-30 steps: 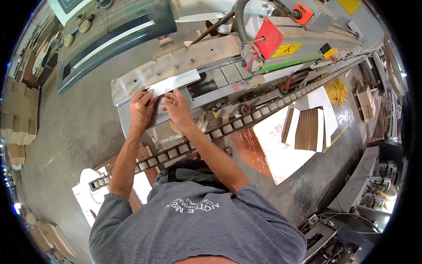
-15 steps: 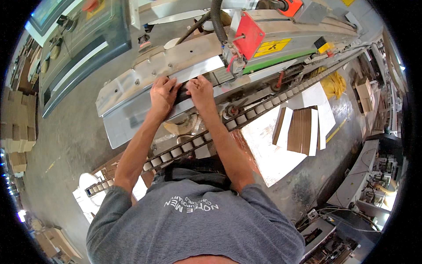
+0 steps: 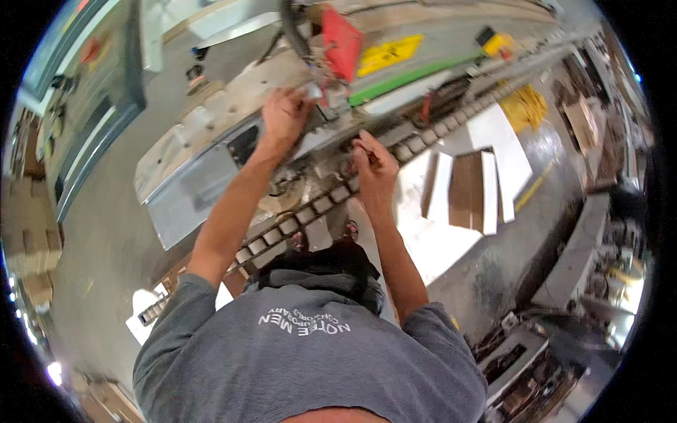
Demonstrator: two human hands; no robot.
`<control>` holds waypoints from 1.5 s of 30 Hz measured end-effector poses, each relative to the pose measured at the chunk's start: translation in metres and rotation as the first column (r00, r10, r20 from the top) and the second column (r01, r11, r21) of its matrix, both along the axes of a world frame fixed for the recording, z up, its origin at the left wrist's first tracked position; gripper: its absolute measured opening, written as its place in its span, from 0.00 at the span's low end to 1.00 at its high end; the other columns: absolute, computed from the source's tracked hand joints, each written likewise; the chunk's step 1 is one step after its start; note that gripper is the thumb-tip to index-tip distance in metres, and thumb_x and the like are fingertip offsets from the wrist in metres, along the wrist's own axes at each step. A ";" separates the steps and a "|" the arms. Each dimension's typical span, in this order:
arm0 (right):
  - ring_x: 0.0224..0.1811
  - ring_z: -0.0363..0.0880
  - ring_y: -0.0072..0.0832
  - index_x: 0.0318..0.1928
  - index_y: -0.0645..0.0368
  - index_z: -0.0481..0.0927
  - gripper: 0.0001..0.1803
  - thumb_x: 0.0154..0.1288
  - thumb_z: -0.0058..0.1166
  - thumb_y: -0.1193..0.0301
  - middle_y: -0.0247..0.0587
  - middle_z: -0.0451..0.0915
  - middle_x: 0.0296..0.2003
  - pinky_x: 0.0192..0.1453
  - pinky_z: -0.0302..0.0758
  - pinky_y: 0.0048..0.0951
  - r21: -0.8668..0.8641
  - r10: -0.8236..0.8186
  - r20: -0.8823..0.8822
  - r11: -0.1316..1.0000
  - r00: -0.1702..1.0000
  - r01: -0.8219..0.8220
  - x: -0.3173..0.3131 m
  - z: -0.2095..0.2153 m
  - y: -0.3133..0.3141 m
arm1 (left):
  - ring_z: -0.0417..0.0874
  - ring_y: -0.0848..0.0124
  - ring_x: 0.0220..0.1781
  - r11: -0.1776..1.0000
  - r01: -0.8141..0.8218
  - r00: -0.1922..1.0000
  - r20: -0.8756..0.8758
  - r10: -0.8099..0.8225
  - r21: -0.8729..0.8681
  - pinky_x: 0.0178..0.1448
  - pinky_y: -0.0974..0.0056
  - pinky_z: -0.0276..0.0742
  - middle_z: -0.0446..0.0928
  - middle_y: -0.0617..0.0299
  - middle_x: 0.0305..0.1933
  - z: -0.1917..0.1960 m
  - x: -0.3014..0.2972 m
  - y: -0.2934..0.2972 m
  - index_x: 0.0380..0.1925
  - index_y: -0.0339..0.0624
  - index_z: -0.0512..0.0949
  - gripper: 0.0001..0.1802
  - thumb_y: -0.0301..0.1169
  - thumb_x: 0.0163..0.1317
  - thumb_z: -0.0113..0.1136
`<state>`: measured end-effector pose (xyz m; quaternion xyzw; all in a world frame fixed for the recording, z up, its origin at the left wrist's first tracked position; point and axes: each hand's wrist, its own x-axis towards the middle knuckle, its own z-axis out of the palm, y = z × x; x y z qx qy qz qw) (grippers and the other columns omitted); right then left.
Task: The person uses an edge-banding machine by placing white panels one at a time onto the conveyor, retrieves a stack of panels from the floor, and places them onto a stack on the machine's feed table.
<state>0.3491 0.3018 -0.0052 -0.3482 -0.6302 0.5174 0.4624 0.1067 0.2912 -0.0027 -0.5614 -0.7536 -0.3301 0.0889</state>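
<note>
Left hand [image 3: 282,116] is up on the far side of the grey machine body [image 3: 211,151], fingers curled down over a small pale metal part [image 3: 312,90] just below the red guard [image 3: 342,34]. The grip looks closed on it, but blur hides whether it is really clamped. Right hand [image 3: 374,169] sits nearer and to the right, on the chain track [image 3: 310,208] that runs diagonally across the machine. Its fingers are bunched together and tipped down onto the links, and I cannot tell if they pinch anything.

Step, as a judgement: adjusting or seating the part at the guard while the right hand steadies on the chain. The next move probably needs a firmer hold with the left fingers and a small push or turn there.

Brown and white boards [image 3: 469,190] lie to the right, well apart from both hands. Yellow label [image 3: 388,55] is on the far rail.
</note>
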 end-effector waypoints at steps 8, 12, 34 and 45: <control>0.70 0.59 0.58 0.70 0.67 0.65 0.41 0.61 0.67 0.66 0.63 0.65 0.67 0.71 0.60 0.63 0.451 -0.547 0.722 0.836 0.423 0.312 0.148 -0.082 0.045 | 0.84 0.52 0.45 0.999 0.051 0.996 0.068 -0.052 0.006 0.51 0.54 0.80 0.83 0.49 0.42 0.014 0.012 -0.069 0.46 0.42 0.86 0.15 0.37 0.63 0.69; 0.64 0.68 0.62 0.72 0.63 0.65 0.44 0.59 0.67 0.61 0.64 0.74 0.62 0.68 0.64 0.60 0.511 -0.574 0.796 0.807 0.192 0.296 0.200 -0.140 0.053 | 0.82 0.53 0.40 0.968 0.186 0.974 0.097 -0.203 0.168 0.44 0.54 0.79 0.83 0.51 0.37 0.013 0.021 -0.097 0.42 0.37 0.86 0.12 0.24 0.57 0.69; 0.58 0.72 0.48 0.63 0.62 0.75 0.37 0.47 0.69 0.79 0.46 0.78 0.56 0.63 0.69 0.47 0.604 0.333 0.465 0.559 0.821 -0.568 -0.102 0.047 -0.098 | 0.77 0.52 0.56 0.910 0.401 0.914 -0.018 -0.406 -0.107 0.60 0.50 0.75 0.78 0.53 0.55 0.067 -0.045 -0.253 0.59 0.39 0.79 0.35 0.29 0.46 0.77; 0.42 0.80 0.39 0.65 0.68 0.71 0.31 0.68 0.61 0.63 0.53 0.79 0.47 0.48 0.78 0.38 -0.056 0.559 0.076 0.829 0.826 -0.556 -0.205 -0.021 -0.207 | 0.76 0.47 0.56 0.964 -0.142 0.957 -0.218 0.192 0.224 0.55 0.46 0.71 0.80 0.53 0.52 0.035 -0.090 -0.296 0.49 0.45 0.85 0.28 0.34 0.43 0.80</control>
